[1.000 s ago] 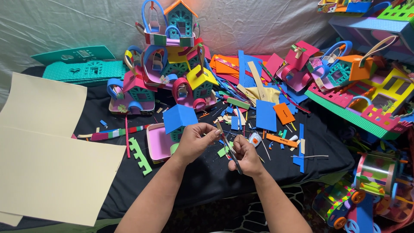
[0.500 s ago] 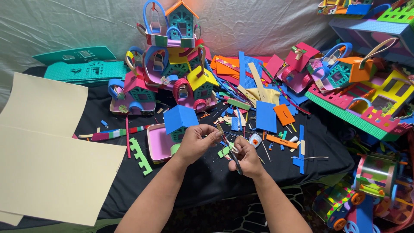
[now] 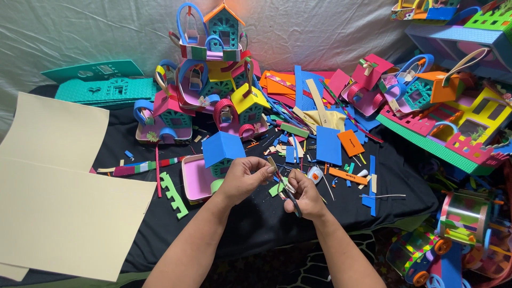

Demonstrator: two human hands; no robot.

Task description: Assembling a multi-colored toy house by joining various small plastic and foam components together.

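Cream foam sheets [image 3: 58, 208] lie at the left of a black-covered bench [image 3: 256, 224], beside a pink tray with a blue-roofed foam house [image 3: 216, 160]. At centre, the left hand [image 3: 242, 178] is pinched shut on a thin foam strip [image 3: 273, 164], while the right hand [image 3: 304, 194] is clamped on small scissors [image 3: 290, 196] just beside it. With fingertips this close to the blades, a slip could nick skin or cut the strip crooked. Finished houses [image 3: 453, 117] crowd the right.
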